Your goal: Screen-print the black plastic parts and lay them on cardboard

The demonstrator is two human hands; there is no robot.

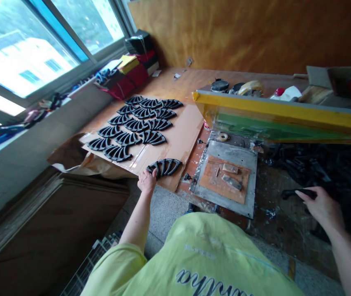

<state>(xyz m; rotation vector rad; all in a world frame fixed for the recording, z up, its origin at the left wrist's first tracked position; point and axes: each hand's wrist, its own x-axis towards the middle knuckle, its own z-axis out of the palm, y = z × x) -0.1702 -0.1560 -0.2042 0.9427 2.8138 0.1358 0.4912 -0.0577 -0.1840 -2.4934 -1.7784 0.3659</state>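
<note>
At the near edge of a cardboard sheet (181, 135), my left hand (147, 180) closes on the left end of a fanned row of black curved pieces (166, 167). Farther back on the same sheet lie several similar black rows (138, 123), set close together. Off to the right, my right hand (323, 205) grips a single black handle-like piece (295, 193) between thumb and fingers. It is held over the dark work surface, near a heap of black pieces (314, 164).
Between my hands sits a metal plate (249, 201) with a wooden board (209, 176) and small blocks on it. A silk-screen-like frame with yellow tape (274, 113) stands behind. Stacked cardboard (54, 222) is at left; a cardboard box (320, 82) is at back right.
</note>
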